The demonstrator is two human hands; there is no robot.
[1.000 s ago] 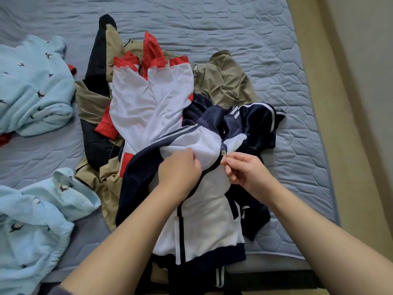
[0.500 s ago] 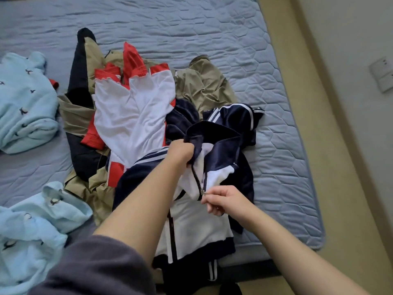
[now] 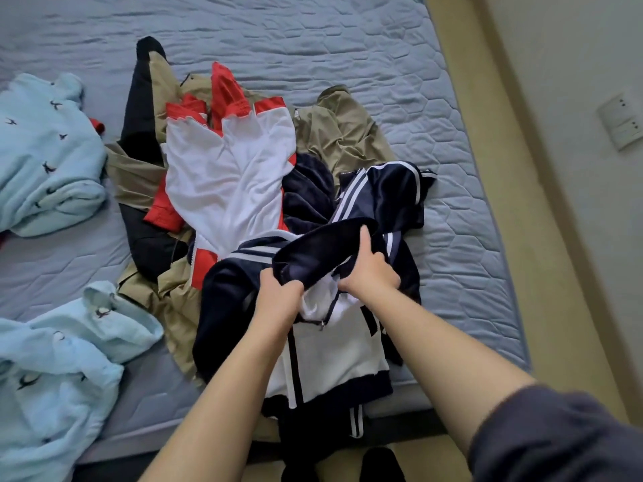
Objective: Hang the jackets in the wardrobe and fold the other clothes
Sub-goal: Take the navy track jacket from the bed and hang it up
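Head: jackets [image 3: 243, 189] on quilted mattress [image 3: 313, 46]; beige floor [image 3: 542, 273].

Two arms in view, both bare from wrist to mid-arm. On the right arm [image 3: 452, 346]: sleeve [image 3: 556, 436] dark grey with a slight purple cast, soft matte cloth, fuzzy edge, ends near the elbow. Sleeve runs off the lower right corner. The left arm [image 3: 215, 387]: bare as far as the frame's lower edge. Both left hand [image 3: 278, 297] and right hand [image 3: 370, 273]: bare, fingers [image 3: 364, 238] uncovered.
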